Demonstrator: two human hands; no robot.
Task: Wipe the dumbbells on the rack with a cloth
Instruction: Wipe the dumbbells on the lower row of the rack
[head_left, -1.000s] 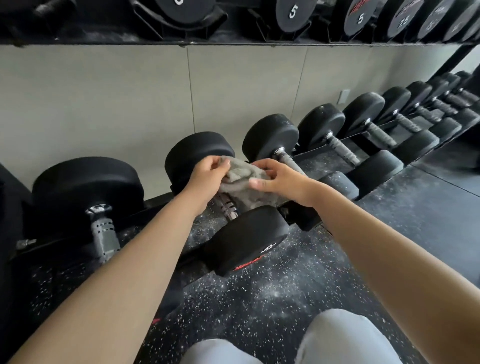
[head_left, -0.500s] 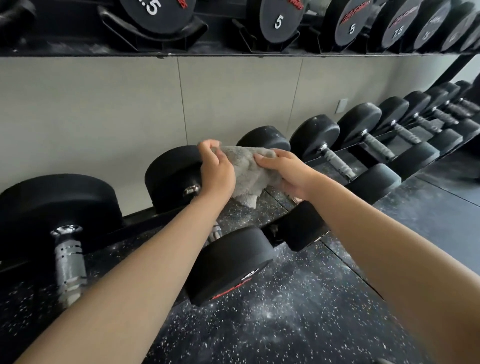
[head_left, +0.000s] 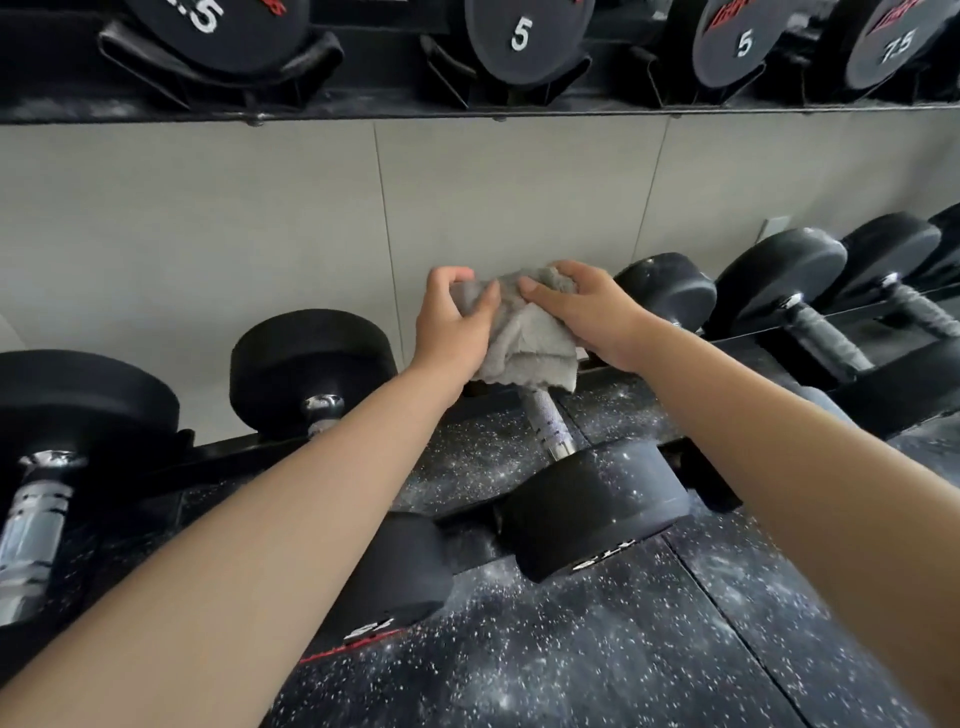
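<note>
A grey cloth (head_left: 524, 338) is bunched between both hands at mid-frame, over the far head of a black dumbbell on the lower rack. My left hand (head_left: 454, 327) grips the cloth's left side and my right hand (head_left: 587, 312) grips its upper right. That dumbbell's knurled metal handle (head_left: 548, 423) comes out from under the cloth toward me and ends in its near black head (head_left: 592, 509). The far head is hidden by the cloth and hands.
More black dumbbells line the lower rack: one to the left (head_left: 311, 364), another at far left (head_left: 78, 410), several to the right (head_left: 779, 280). An upper shelf (head_left: 467, 104) holds dumbbells marked 5 and 7.5. Speckled black flooring (head_left: 571, 649) lies below, a grey wall (head_left: 260, 218) behind.
Both hands have lifted the cloth from the handle area up and back onto the far head of the dumbbell. The camera has tilted upward, so my knees left the view.
</note>
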